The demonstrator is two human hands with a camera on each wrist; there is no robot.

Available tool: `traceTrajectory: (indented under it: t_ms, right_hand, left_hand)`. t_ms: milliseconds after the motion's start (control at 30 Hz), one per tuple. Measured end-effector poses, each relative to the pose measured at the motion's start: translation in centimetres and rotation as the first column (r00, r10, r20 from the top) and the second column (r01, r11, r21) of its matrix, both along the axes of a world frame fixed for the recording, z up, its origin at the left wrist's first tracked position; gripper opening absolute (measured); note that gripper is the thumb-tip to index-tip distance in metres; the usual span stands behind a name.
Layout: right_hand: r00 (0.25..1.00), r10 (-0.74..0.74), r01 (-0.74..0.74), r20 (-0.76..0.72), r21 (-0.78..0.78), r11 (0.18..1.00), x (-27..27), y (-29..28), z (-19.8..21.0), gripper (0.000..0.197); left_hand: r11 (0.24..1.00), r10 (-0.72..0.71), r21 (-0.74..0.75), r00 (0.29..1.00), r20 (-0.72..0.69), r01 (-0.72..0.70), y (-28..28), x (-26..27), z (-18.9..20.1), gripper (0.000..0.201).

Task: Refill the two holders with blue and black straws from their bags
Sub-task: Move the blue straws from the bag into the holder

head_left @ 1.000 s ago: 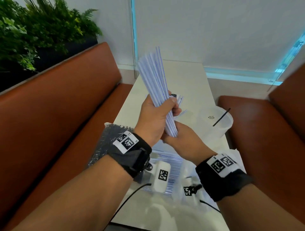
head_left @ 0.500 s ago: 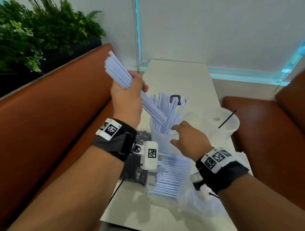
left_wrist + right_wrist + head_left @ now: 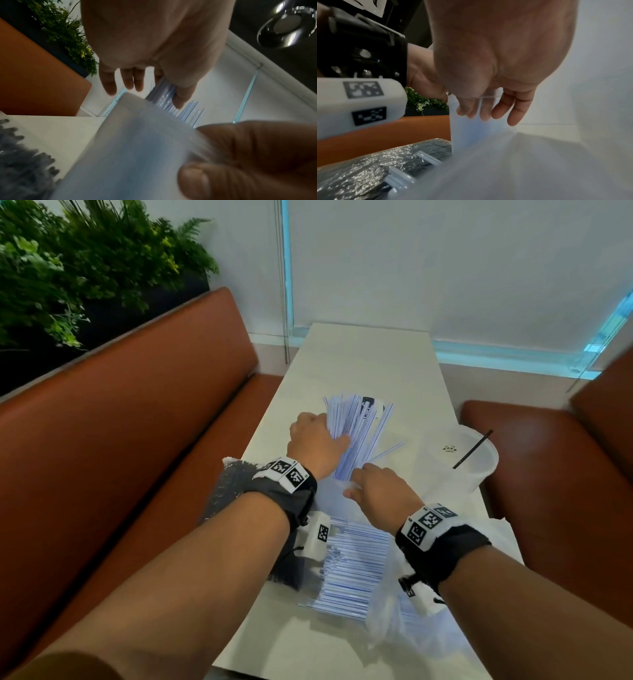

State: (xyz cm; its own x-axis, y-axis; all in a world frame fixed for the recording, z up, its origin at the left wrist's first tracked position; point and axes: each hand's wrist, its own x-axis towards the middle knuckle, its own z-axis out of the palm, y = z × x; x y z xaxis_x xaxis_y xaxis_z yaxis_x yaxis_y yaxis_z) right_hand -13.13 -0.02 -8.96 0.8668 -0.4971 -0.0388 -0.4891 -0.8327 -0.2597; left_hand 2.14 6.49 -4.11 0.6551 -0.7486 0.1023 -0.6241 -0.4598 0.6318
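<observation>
Blue-striped straws [image 3: 359, 433] stand fanned in the near translucent holder [image 3: 329, 497]. My left hand [image 3: 317, 440] lies against the bundle's left side; in the left wrist view its fingers [image 3: 128, 79] are straight and its thumb touches the straws [image 3: 164, 97]. My right hand [image 3: 370, 487] grips the holder's rim, and its fingers show through the wall [image 3: 471, 132]. The second holder [image 3: 476, 474] at the right contains one black straw [image 3: 472, 448]. The blue straw bag [image 3: 352, 570] lies under my wrists. The black straw bag [image 3: 226, 491] lies under my left forearm.
The narrow white table [image 3: 363, 354] runs away to the far wall. Brown benches [image 3: 137, 422] flank it on both sides, and plants [image 3: 85, 268] stand behind the left one. Loose clear plastic [image 3: 387, 618] bulges at the near right.
My left hand has swung the blue bundle down and right into the near holder and straightened its fingers. My right hand has closed on the holder's rim.
</observation>
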Motion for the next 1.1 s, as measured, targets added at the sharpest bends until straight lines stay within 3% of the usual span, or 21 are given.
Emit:
traceTrajectory:
  t_ms: [67,167,333,400,467,533,567,633,700,733,800,900,967,1100]
  right_hand:
    - [1.0,0.006,-0.006,-0.009,-0.008,1.0,-0.1,0.0,0.1,0.028]
    - [1.0,0.006,-0.006,0.001,-0.023,1.0,-0.1,0.1,0.2,0.031]
    - [0.999,0.018,-0.018,-0.038,0.008,1.0,-0.3,0.7,1.4,0.03]
    - [0.999,0.025,-0.027,0.036,0.046,0.999,-1.1,1.0,2.2,0.027]
    - [0.973,-0.04,0.034,0.227,0.028,0.999,-2.4,1.7,2.7,0.022]
    - [0.932,-0.172,0.197,0.319,-0.045,0.979,-3.9,2.2,2.9,0.017]
    - [0.929,-0.261,0.284,0.263,-0.055,0.957,-4.6,2.3,2.9,0.025]
    - [0.912,-0.408,0.404,-0.049,-0.078,0.912,-5.7,2.2,2.4,0.047]
    - [0.862,-0.425,0.418,-0.276,-0.087,0.904,-6.1,2.1,1.7,0.06]
    - [0.858,-0.408,0.411,-0.313,-0.059,0.91,-6.2,2.0,1.4,0.056]
    - [0.873,-0.386,0.404,-0.297,0.0,0.915,-6.0,2.1,1.1,0.034]
    - [0.89,-0.387,0.413,-0.241,0.066,0.908,-5.8,1.8,0.9,0.03]
    - [0.896,-0.382,0.41,-0.226,0.095,0.907,-5.9,1.6,0.9,0.029]
    - [0.897,-0.386,0.408,-0.215,0.069,0.91,-5.9,1.3,0.9,0.029]
  left_hand:
    - [0.991,-0.081,0.097,0.994,-0.075,0.088,-0.1,0.3,-0.8,0.065]
    - [0.993,-0.092,-0.087,0.984,-0.149,0.08,0.3,0.6,-0.9,0.101]
    - [0.979,-0.205,-0.019,0.959,-0.194,0.205,1.0,0.7,-0.6,0.12]
    - [0.984,-0.165,-0.106,0.96,-0.224,0.145,1.8,0.9,-0.4,0.12]
    - [0.966,-0.101,-0.252,0.978,-0.182,0.053,3.4,1.0,-0.4,0.106]
    - [0.923,-0.024,-0.384,0.996,-0.083,-0.01,5.4,0.3,-0.5,0.074]
    - [0.913,-0.013,-0.407,1.0,-0.027,0.0,6.4,-0.5,-0.5,0.056]
    - [0.936,-0.128,-0.322,0.99,0.058,0.14,7.6,-2.4,-0.7,0.028]
    - [0.925,-0.364,-0.062,0.92,0.141,0.376,7.8,-4.6,-1.3,0.023]
    - [0.876,-0.482,0.095,0.859,0.169,0.473,7.6,-5.5,-1.9,0.027]
    - [0.749,-0.642,0.342,0.749,0.164,0.567,6.8,-7.0,-3.2,0.041]
    - [0.631,-0.716,0.538,0.687,0.127,0.558,5.8,-8.2,-4.5,0.061]
    - [0.622,-0.711,0.579,0.689,0.138,0.527,5.4,-8.8,-5.1,0.062]
    - [0.699,-0.666,0.532,0.706,0.24,0.478,5.1,-9.7,-6.0,0.052]
